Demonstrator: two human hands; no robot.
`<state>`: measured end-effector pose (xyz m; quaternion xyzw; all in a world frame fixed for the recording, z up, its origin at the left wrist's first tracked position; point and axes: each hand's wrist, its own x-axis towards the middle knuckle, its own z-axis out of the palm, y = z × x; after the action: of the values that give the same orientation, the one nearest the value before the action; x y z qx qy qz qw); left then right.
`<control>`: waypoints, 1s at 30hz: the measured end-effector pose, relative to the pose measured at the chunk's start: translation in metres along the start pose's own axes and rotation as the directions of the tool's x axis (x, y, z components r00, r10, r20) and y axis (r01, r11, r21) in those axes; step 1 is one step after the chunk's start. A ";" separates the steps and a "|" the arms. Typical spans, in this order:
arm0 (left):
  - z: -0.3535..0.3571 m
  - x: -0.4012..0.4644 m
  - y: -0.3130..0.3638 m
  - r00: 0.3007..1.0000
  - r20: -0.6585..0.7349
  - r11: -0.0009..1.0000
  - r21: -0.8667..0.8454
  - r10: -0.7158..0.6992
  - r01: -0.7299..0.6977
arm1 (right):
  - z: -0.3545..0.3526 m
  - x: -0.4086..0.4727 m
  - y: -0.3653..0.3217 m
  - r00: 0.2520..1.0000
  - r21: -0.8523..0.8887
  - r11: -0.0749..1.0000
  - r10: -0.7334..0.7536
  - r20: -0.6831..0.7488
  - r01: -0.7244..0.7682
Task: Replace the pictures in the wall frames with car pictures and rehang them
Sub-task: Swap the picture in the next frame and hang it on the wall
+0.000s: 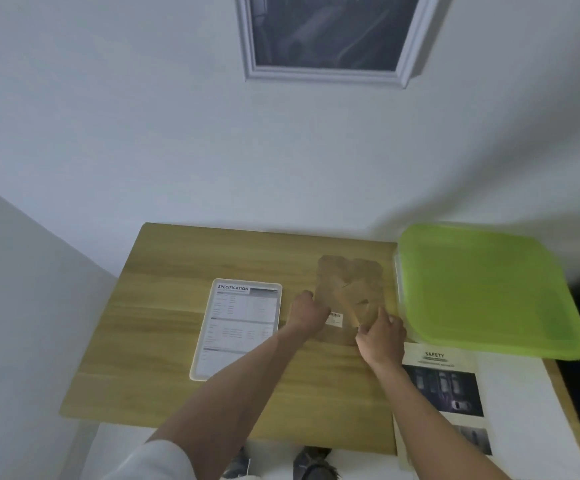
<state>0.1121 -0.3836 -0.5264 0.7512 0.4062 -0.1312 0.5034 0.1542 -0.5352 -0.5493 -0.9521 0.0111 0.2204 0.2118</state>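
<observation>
On table point(177, 341), hands blur over frame back point(351, 285).

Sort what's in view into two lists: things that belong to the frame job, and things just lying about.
Part of the job:
- brown frame back, face down on the table, with the left hand and right hand on it
- hung wall frame
- SPECIFICATION sheet
- SAFETY sheet with car pictures

Just lying about:
- green-lidded box
</observation>
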 end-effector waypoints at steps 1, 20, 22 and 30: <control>0.002 -0.001 0.001 1.000 -0.001 0.998 -0.059 -0.030 0.030 | 0.001 0.003 0.001 1.000 0.043 0.999 0.008 0.008 -0.009; -0.126 -0.004 -0.069 0.991 -0.117 0.994 -0.077 0.071 -0.081 | 0.029 -0.045 -0.052 0.979 0.680 0.732 -0.106 0.176 -0.043; -0.146 -0.013 -0.089 0.987 -0.129 0.993 -0.052 0.096 -0.103 | 0.041 -0.060 -0.061 0.968 0.650 0.759 -0.144 0.205 -0.025; -0.189 -0.030 -0.163 0.988 -0.096 0.993 -0.004 0.120 -0.121 | 0.091 -0.105 -0.081 0.971 0.523 0.852 -0.153 0.184 0.035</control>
<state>-0.0679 -0.2077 -0.5275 0.7773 0.3846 -0.0624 0.4939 0.0307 -0.4319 -0.5469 -0.8297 -0.0007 0.3021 0.4694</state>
